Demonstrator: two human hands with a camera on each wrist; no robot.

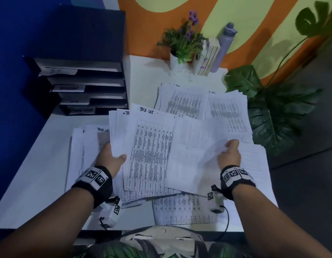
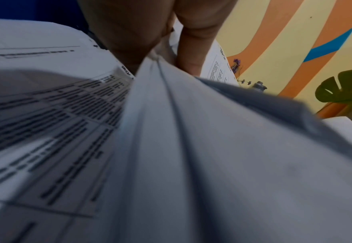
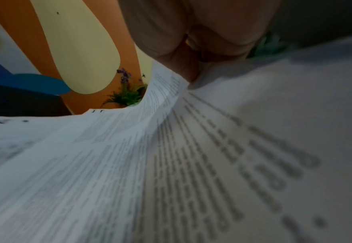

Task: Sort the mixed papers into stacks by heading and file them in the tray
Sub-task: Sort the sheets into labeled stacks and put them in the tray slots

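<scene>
Papers (image 1: 148, 155) fan out above the desk (image 1: 40, 174), gripped at their left edge by the left hand (image 1: 110, 157); the right hand (image 1: 229, 155) pinches one sheet (image 1: 195, 161) at its right edge. Tray (image 1: 86, 86) stands far left.

The right hand (image 3: 191, 41) pinches a curled printed sheet (image 3: 129, 164), with a purple-flowered plant (image 3: 127, 93) behind.
</scene>
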